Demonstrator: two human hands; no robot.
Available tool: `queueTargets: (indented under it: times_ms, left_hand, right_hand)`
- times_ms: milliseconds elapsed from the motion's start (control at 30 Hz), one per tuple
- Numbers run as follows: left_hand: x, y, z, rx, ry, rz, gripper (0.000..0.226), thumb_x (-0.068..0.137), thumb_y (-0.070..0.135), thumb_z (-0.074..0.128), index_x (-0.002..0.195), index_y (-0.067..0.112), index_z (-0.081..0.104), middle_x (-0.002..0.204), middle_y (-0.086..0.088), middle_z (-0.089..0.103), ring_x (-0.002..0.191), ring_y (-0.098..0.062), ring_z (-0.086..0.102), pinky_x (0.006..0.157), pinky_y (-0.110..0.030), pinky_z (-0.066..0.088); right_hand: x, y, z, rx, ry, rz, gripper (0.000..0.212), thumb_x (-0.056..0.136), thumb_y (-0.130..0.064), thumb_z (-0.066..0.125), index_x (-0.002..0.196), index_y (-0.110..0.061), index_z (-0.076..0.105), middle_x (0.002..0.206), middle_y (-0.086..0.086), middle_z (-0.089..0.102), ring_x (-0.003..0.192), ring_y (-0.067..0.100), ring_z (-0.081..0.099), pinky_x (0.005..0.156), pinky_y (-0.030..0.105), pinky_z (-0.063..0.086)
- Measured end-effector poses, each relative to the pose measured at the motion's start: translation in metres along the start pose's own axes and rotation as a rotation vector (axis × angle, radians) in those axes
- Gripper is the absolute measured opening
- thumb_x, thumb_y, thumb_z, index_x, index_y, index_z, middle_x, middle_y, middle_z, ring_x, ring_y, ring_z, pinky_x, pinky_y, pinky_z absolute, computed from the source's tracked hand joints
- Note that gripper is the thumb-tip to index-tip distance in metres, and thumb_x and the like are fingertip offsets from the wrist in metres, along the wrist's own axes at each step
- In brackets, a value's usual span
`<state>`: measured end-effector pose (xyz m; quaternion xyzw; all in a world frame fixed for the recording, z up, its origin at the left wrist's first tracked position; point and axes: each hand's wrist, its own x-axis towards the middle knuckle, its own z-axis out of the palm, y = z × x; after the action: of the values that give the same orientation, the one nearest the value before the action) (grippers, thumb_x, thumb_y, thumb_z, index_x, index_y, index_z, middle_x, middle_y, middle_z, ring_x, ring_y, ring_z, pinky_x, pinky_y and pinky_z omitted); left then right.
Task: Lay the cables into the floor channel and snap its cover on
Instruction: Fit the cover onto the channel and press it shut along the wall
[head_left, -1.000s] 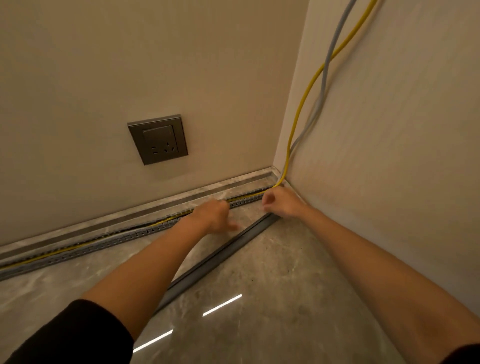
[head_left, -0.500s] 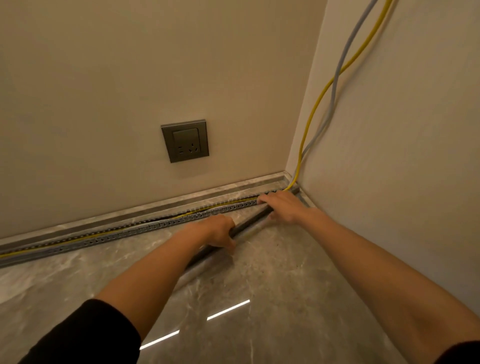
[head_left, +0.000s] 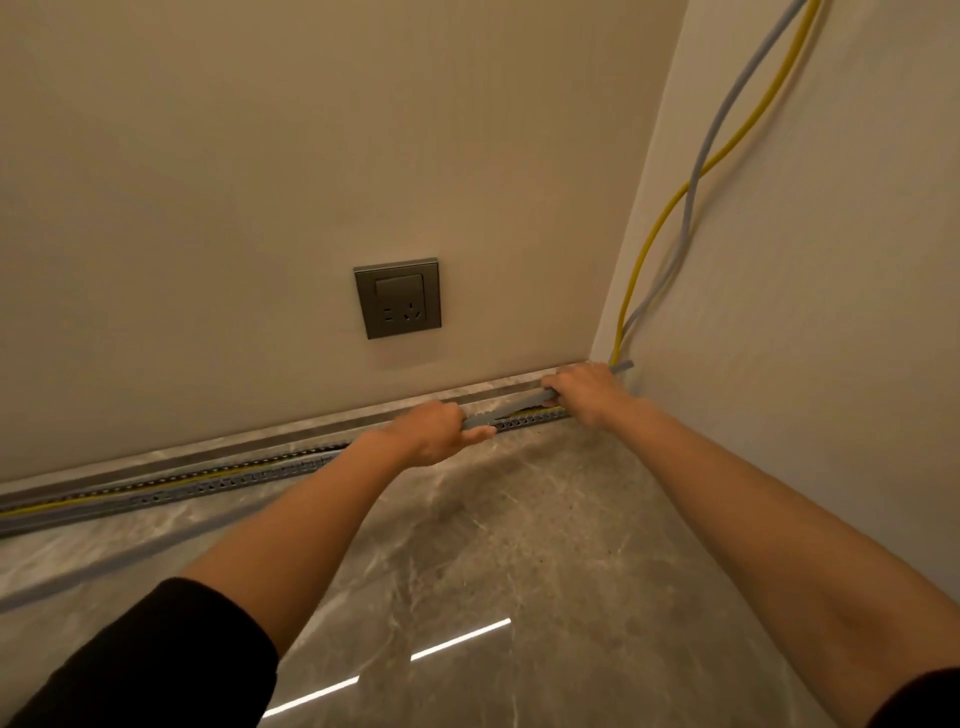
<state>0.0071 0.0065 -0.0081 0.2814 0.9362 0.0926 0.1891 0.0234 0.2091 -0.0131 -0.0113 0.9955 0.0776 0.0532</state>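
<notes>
Hands: two, bare, set apart along one strip.
- Left hand (head_left: 431, 434): fingers curled round the cover (head_left: 506, 409), thumb underneath, gripping it just above the channel (head_left: 208, 483).
- Right hand (head_left: 587, 392): close to the room corner, fingers curled over the same cover and holding it near its far end. A short stub of the strip sticks out past the knuckles towards the right-hand wall (head_left: 805, 364).

Cover: long grey strip, lying at a slant to the channel. The corner end is over the channel; the rest runs behind the left forearm and out over the floor (head_left: 519, 545), where it shows blurred at lower left. Not seated in the channel.

Channel: grey, perforated side wall, running along the foot of the back wall (head_left: 260, 156) beside the skirting (head_left: 260, 441). Open along the length that shows.

Yellow cable (head_left: 649, 249): comes down the right-hand wall into the corner, then lies inside the channel, seen again at far left.

Grey cable (head_left: 691, 208): comes down the same wall, crossing the yellow one. Its run inside the channel cannot be made out.

Wall socket (head_left: 397, 299): dark grey plate on the back wall, above the channel, nothing plugged in.

Floor: polished grey marble-look tile with two bright streaks of reflected light.

Sleeve (head_left: 156, 660): black, pushed up the left forearm.
</notes>
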Motion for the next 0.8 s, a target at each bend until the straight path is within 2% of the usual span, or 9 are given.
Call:
queueTargets:
  times_ms: [67,167,267,367,567,667,800]
  left_hand:
    - [0.001,-0.003,-0.006,0.103,0.036,0.013,0.055,0.094,0.054,0.035,0.085,0.004,0.057,0.078,-0.013,0.055,0.078,-0.03,0.053,0.068,-0.037,0.041]
    - [0.004,-0.011,-0.009,0.247,0.111,0.021,0.057,0.097,0.051,0.03,0.11,0.003,0.057,0.109,-0.021,0.063,0.1,-0.035,0.06,0.082,-0.041,0.048]
    - [0.006,-0.027,-0.005,0.279,0.129,-0.033,0.05,0.099,0.047,0.03,0.124,0.007,0.046,0.121,-0.02,0.059,0.11,-0.036,0.057,0.088,-0.043,0.047]
    - [0.007,-0.043,0.001,0.311,0.139,-0.091,0.048,0.098,0.046,0.031,0.127,0.008,0.041,0.124,-0.02,0.056,0.111,-0.036,0.055,0.091,-0.044,0.045]
    - [0.017,-0.071,0.014,0.308,0.084,-0.159,0.047,0.099,0.043,0.033,0.127,0.006,0.042,0.129,-0.018,0.054,0.118,-0.035,0.052,0.096,-0.045,0.043]
    - [0.025,-0.073,0.017,0.302,0.075,-0.155,0.045,0.101,0.04,0.03,0.124,0.004,0.046,0.129,-0.018,0.052,0.118,-0.035,0.052,0.096,-0.045,0.043]
    - [0.038,-0.07,0.023,0.269,0.103,-0.142,0.044,0.101,0.039,0.029,0.124,0.006,0.048,0.128,-0.017,0.051,0.118,-0.034,0.05,0.098,-0.043,0.042]
  right_hand:
    - [-0.001,0.001,0.006,0.034,0.002,0.026,0.025,0.1,-0.021,0.042,0.118,-0.015,0.059,0.125,0.01,0.059,0.121,0.03,0.051,0.101,0.043,0.038]
    - [0.001,0.0,0.014,0.081,0.011,0.059,0.026,0.1,-0.017,0.041,0.121,-0.014,0.057,0.128,0.011,0.056,0.122,0.03,0.048,0.101,0.044,0.038]
    - [0.009,-0.006,0.019,0.151,-0.037,0.062,0.031,0.1,-0.027,0.043,0.124,-0.01,0.052,0.131,0.014,0.05,0.124,0.031,0.043,0.105,0.045,0.034]
    - [0.018,-0.012,0.025,0.21,-0.066,0.049,0.038,0.098,-0.033,0.046,0.127,-0.008,0.046,0.132,0.015,0.042,0.126,0.032,0.037,0.108,0.041,0.028]
    - [0.033,-0.023,0.035,0.313,-0.059,-0.009,0.024,0.099,-0.008,0.045,0.122,-0.002,0.043,0.129,0.016,0.049,0.119,0.032,0.044,0.101,0.037,0.031]
    - [0.04,-0.023,0.049,0.262,-0.043,-0.011,0.028,0.098,-0.006,0.044,0.126,-0.006,0.044,0.13,0.014,0.051,0.123,0.031,0.046,0.114,0.043,0.022]
    - [0.045,-0.013,0.061,0.219,0.039,0.051,0.037,0.095,-0.003,0.046,0.132,-0.009,0.044,0.132,0.012,0.051,0.126,0.03,0.045,0.118,0.045,0.014]
